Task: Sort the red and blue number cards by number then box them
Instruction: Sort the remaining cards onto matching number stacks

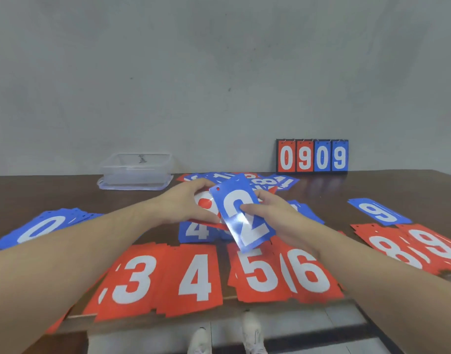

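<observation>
My right hand point(273, 213) pinches a blue card with a white 2 point(244, 215), lifted above the table's middle. My left hand point(186, 203) grips a small stack of cards topped by a red one point(205, 203), just left of the blue 2. Red piles lie along the near edge: 3 point(132, 279), 4 point(193, 277), 5 point(257, 272), 6 point(311, 274), with 8 point(390, 249) and 9 point(434, 244) at the right. Blue piles show 0 point(40, 228), 4 point(196, 232) and 9 point(377, 212). An unsorted heap point(265, 181) lies behind my hands.
A clear plastic box point(137, 172) stands on its lid at the back left of the brown table point(91, 200). A flip scoreboard reading 0909 point(312, 156) leans against the wall at the back right. My shoes point(252, 333) show below the table edge.
</observation>
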